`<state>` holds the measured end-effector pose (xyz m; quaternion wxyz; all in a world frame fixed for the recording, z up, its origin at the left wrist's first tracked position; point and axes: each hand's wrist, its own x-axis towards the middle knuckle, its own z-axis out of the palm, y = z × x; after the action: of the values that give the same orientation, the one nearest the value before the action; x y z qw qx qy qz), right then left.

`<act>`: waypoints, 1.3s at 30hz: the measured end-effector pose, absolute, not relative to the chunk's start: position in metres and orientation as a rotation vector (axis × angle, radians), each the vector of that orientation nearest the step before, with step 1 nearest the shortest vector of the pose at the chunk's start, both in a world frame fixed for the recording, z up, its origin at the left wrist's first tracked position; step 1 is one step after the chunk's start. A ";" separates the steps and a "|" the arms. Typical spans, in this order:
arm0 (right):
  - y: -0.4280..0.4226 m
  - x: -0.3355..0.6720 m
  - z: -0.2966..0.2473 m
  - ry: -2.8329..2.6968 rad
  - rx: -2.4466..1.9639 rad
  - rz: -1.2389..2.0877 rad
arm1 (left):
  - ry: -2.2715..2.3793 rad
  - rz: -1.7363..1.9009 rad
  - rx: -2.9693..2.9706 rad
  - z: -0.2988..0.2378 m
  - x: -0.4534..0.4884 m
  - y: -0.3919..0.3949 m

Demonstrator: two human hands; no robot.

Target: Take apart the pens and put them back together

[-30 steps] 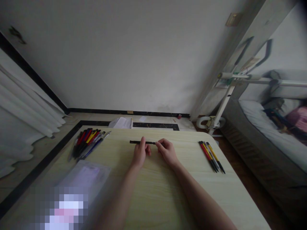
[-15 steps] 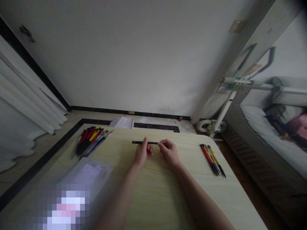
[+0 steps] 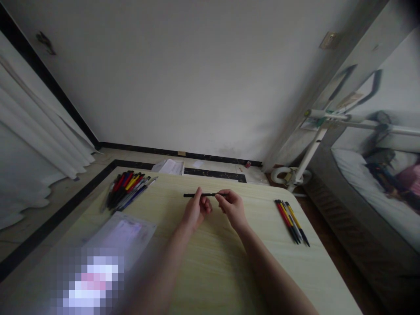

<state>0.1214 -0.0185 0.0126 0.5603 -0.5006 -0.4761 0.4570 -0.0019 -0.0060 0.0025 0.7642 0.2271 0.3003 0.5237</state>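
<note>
Black pen (image 3: 189,195) crosswise, long axis left to right.

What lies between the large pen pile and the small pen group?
The head view shows the left hand, the right hand and the black pen they hold between the pen pile and pen group.

There are two hands (image 3: 193,211) (image 3: 235,210), one black pen (image 3: 207,194), seemingly four pens (image 3: 288,220) at right, and one pen heap (image 3: 127,189).
</note>
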 end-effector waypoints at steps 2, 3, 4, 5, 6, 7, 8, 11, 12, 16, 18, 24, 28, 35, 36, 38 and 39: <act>-0.019 0.120 0.012 -1.117 -1.181 1.066 | 0.638 1.122 0.455 0.003 -0.002 -0.005; -0.019 0.120 0.012 -1.114 -1.180 1.059 | 0.636 1.119 0.440 0.003 -0.002 -0.005; -0.018 0.120 0.012 -1.112 -1.180 1.052 | 0.636 1.118 0.432 0.003 -0.002 -0.005; -0.018 0.120 0.011 -1.110 -1.181 1.045 | 0.638 1.118 0.428 0.002 -0.002 -0.005; -0.018 0.120 0.011 -1.110 -1.181 1.041 | 0.641 1.117 0.427 0.002 -0.002 -0.005; -0.018 0.120 0.010 -1.110 -1.181 1.040 | 0.645 1.116 0.426 0.002 -0.002 -0.005; -0.018 0.121 0.010 -1.110 -1.180 1.042 | 0.651 1.116 0.424 0.002 -0.002 -0.005; -0.018 0.121 0.009 -1.100 -1.183 1.051 | 0.665 1.123 0.416 0.002 -0.002 -0.006; -0.018 0.122 0.008 -1.098 -1.187 1.052 | 0.665 1.125 0.415 0.003 -0.002 -0.006; -0.017 0.122 0.007 -1.067 -1.192 1.060 | 0.671 1.107 0.403 0.002 -0.002 -0.005; -0.017 0.123 0.006 -1.047 -1.181 1.071 | 0.676 1.105 0.397 0.002 -0.002 -0.004; -0.016 0.123 0.006 -1.026 -1.161 1.082 | 0.667 1.112 0.413 0.002 -0.002 -0.004; -0.017 0.124 0.008 -1.018 -1.150 1.089 | 0.659 1.119 0.421 0.002 -0.003 -0.005; -0.018 0.124 0.011 -1.009 -1.140 1.100 | 0.655 1.125 0.410 0.000 -0.004 -0.004; -0.018 0.124 0.011 -1.010 -1.142 1.096 | 0.651 1.126 0.412 0.000 -0.004 -0.004; -0.018 0.124 0.012 -1.009 -1.147 1.084 | 0.652 1.125 0.412 0.000 -0.004 -0.004; -0.018 0.123 0.012 -1.007 -1.147 1.079 | 0.656 1.123 0.409 -0.001 -0.004 -0.004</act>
<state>0.1235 -0.0178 0.0122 0.5942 -0.4935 -0.4335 0.4643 -0.0044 -0.0042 -0.0005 0.7766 0.1890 0.3030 0.5190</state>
